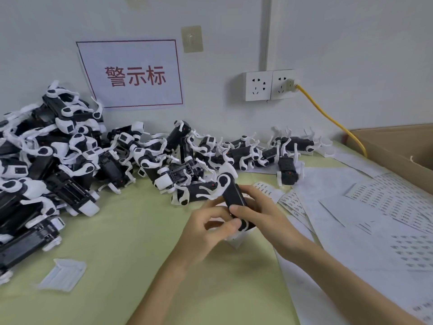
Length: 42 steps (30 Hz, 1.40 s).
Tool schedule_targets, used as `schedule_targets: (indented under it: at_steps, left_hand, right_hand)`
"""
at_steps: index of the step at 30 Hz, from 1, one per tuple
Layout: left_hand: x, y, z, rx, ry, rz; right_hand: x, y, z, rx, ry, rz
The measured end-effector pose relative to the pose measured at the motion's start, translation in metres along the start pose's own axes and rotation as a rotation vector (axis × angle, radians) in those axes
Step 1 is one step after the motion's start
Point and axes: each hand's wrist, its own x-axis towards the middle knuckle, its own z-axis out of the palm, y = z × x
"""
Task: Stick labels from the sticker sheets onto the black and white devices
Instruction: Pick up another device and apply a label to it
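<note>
A black and white device (230, 192) is held up above the green table (140, 242), tilted with its round white end away from me. My left hand (206, 231) grips its near end from the left, thumb on the white tip. My right hand (260, 212) grips it from the right, fingers curled round the black body. A big heap of devices (46, 165) lies at the left, and a row of more devices (234, 151) runs along the wall. Sticker sheets (386, 202) with rows of small labels are spread at the right.
A small white plastic piece (62, 274) lies at the front left of the table. A cardboard box (398, 146) stands at the far right. A yellow cable (328, 116) runs from the wall socket (269, 85) down behind the box. A paper sign (133, 73) hangs on the wall.
</note>
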Motion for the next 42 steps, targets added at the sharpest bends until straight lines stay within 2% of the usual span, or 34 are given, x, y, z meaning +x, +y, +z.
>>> schedule_targets:
  at_steps: [5,9,12,17,20,23,27,33,42]
  left_hand:
    - [0.001,0.000,0.004,-0.251,0.021,-0.223]
    - [0.001,-0.002,0.007,-0.346,0.048,-0.282]
    - [0.002,-0.004,0.007,-0.373,0.093,-0.278]
    - [0.000,0.001,0.008,-0.369,0.017,-0.233]
    - [0.000,0.004,0.010,-0.406,0.049,-0.226]
    - [0.000,0.002,0.007,-0.366,0.042,-0.196]
    - [0.000,-0.004,0.008,-0.245,0.073,-0.194]
    - [-0.002,-0.008,0.011,-0.099,0.012,-0.205]
    - [-0.003,0.000,0.011,-0.110,-0.079,-0.206]
  right_hand:
    - [-0.001,-0.001,0.004,0.016,0.056,-0.094]
    - [-0.004,-0.005,0.003,0.114,-0.003,-0.071]
    - [-0.004,-0.008,0.000,0.175,-0.059,-0.045]
    - [-0.004,-0.011,-0.003,0.217,-0.158,-0.039]
    - [-0.004,-0.011,-0.003,0.187,-0.183,-0.038]
    - [-0.004,-0.012,-0.004,0.117,-0.178,-0.066]
    - [-0.004,-0.013,-0.003,0.065,-0.067,-0.114]
    - [-0.002,-0.010,-0.002,0.017,0.020,-0.096]
    - [0.002,-0.013,-0.017,0.202,-0.067,0.079]
